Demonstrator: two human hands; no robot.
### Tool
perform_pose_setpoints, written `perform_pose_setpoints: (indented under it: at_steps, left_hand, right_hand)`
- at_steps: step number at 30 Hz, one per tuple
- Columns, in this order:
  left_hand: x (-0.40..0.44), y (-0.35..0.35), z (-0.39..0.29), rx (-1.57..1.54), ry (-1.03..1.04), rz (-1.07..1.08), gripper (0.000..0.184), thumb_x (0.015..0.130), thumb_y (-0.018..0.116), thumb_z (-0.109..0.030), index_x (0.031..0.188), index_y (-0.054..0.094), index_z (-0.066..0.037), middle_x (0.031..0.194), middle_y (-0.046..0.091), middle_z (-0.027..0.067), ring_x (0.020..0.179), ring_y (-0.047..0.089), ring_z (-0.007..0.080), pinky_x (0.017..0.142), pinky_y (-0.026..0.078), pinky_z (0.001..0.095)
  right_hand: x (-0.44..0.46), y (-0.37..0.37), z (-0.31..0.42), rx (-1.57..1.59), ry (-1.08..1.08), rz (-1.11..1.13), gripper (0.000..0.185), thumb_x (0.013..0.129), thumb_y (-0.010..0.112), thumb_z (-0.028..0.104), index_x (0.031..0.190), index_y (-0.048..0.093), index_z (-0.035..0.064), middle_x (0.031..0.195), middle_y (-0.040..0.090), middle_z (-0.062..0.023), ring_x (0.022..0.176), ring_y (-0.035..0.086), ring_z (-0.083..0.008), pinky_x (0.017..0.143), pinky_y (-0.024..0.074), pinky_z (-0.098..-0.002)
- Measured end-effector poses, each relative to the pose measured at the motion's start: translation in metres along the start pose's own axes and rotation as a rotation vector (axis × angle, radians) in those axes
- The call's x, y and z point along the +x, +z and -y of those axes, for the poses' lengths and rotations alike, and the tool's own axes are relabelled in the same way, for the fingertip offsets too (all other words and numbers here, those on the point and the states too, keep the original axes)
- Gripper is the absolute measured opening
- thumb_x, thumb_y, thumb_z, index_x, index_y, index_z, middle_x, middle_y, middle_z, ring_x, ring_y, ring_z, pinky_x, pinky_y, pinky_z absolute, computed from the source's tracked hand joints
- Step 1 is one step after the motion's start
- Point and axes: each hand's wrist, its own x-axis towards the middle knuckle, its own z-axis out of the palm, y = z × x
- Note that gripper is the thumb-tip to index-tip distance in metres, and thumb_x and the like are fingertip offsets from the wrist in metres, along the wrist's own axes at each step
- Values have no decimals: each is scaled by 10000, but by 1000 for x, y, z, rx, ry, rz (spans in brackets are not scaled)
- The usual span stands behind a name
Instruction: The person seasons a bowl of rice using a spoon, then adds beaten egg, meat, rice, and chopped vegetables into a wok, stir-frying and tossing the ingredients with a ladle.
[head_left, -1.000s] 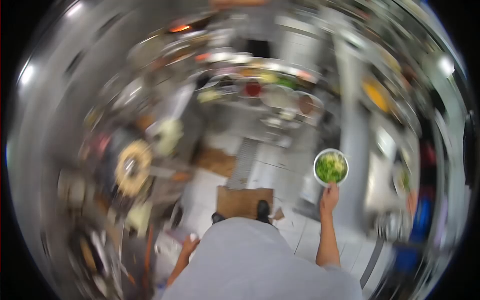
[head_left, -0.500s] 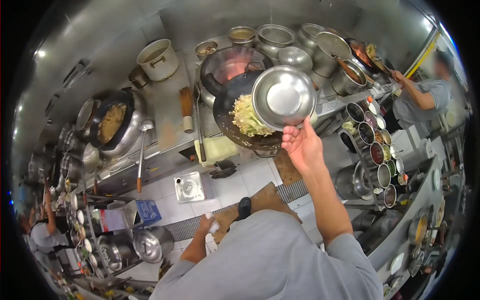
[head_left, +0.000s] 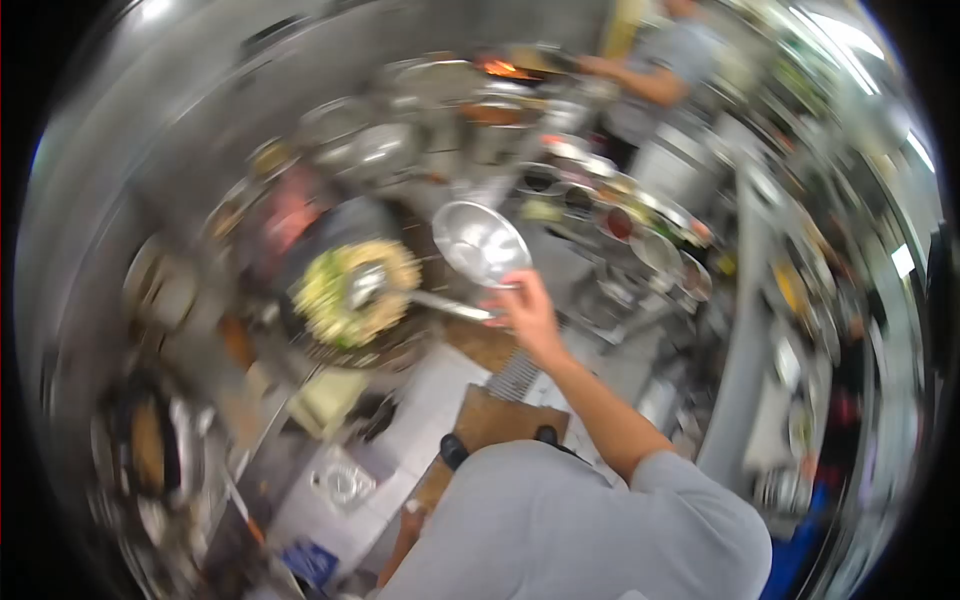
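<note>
My right hand (head_left: 530, 318) grips a shallow steel bowl (head_left: 480, 240) by its near rim, tilted and held to the right of the wok. In the wok (head_left: 345, 222) lie shredded pale green vegetable (head_left: 325, 300) and yellowish grains (head_left: 395, 262) like fried rice. A ladle (head_left: 367, 284) rests its head on this food. Its handle runs right to my right fingers; blur hides whether they touch it. Low beside my body, my left hand (head_left: 411, 522) is partly hidden by my shirt and seems closed on a small white bunched cloth.
Seasoning pots (head_left: 618, 222) stand in rows at the right. A co-worker (head_left: 660, 70) handles a pan (head_left: 535, 60) over flame at the back. Another wok (head_left: 150, 445) sits at the lower left. A square tin (head_left: 342, 480) lies below the stove edge. A long counter (head_left: 735, 330) runs along the right.
My view has swung to the right and blurred. The bowl has moved from above the wok to its right side, uncovering the food and the ladle. My right hand still holds the bowl.
</note>
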Motion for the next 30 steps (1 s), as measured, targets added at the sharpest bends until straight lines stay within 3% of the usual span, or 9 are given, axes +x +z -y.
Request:
perform_pose_setpoints:
  at_steps: [5, 11, 19, 20, 21, 24, 27, 29, 30]
  left_hand:
    - [78, 38, -123, 470, 119, 149, 492, 790, 729, -152, 1169, 465, 16, 1005, 604, 140, 864, 601, 235, 760, 510, 379]
    - [102, 152, -231, 762, 307, 285, 510, 791, 736, -165, 1176, 457, 19, 1006, 599, 141, 869, 595, 237, 771, 505, 381]
    - [136, 240, -282, 970, 446, 390, 535, 792, 744, -183, 1185, 445, 23, 1006, 592, 144, 875, 588, 238, 786, 498, 385]
    - [143, 247, -284, 984, 465, 405, 538, 792, 745, -185, 1186, 444, 23, 1006, 591, 144, 876, 587, 239, 787, 498, 385]
    - [149, 261, -287, 991, 493, 428, 541, 792, 747, -187, 1187, 442, 24, 1007, 590, 144, 877, 586, 239, 789, 497, 386]
    - [176, 282, -259, 243, 620, 684, 554, 795, 756, -237, 1173, 454, 32, 999, 583, 151, 887, 579, 245, 821, 480, 388]
    - [99, 303, -304, 782, 441, 476, 434, 843, 696, -307, 1103, 531, -1, 961, 597, 114, 855, 572, 217, 784, 475, 362]
    - [38, 315, -353, 506, 224, 519, 333, 868, 653, -322, 1051, 578, -53, 922, 603, 50, 820, 555, 149, 700, 471, 317]
    - [49, 304, -329, 226, 105, 326, 298, 896, 628, -306, 1064, 577, -64, 914, 608, 42, 810, 569, 147, 689, 476, 324]
  right_hand:
    - [-42, -186, 26, -134, -219, -551, 169, 908, 575, 80, 1053, 488, 82, 896, 620, -67, 809, 659, -133, 582, 557, -284]
    - [-197, -441, 18, -110, -216, -1241, 151, 952, 533, 154, 1084, 487, 96, 920, 588, -79, 749, 647, -153, 537, 554, -284]
    - [-493, -689, 80, -102, -405, -2058, 173, 972, 450, 193, 1099, 385, 96, 1023, 502, -113, 718, 631, -232, 510, 566, -353]
    - [-518, -693, 104, -44, -262, -2169, 202, 967, 458, 181, 1129, 374, 94, 1087, 500, -145, 753, 638, -239, 509, 564, -351]
    - [-540, -705, 107, -29, -347, -2210, 292, 963, 472, 169, 1223, 355, 108, 1139, 496, -164, 771, 647, -247, 520, 565, -344]
    - [-513, -698, 121, -184, -444, -2101, 509, 955, 500, 138, 1402, 258, 161, 1241, 481, -180, 826, 660, -264, 562, 567, -335]
    - [-430, -673, 91, -261, -347, -1679, 766, 938, 543, 93, 1528, 84, 258, 1344, 464, -144, 917, 664, -275, 647, 570, -341]
    - [-349, -648, 43, -312, -194, -1445, 670, 929, 559, 79, 1503, 239, 207, 1307, 509, -111, 900, 651, -220, 664, 559, -315]
    - [-302, -630, 20, -280, -107, -1344, 612, 932, 543, 66, 1482, 297, 175, 1311, 512, -111, 856, 639, -187, 645, 547, -290]
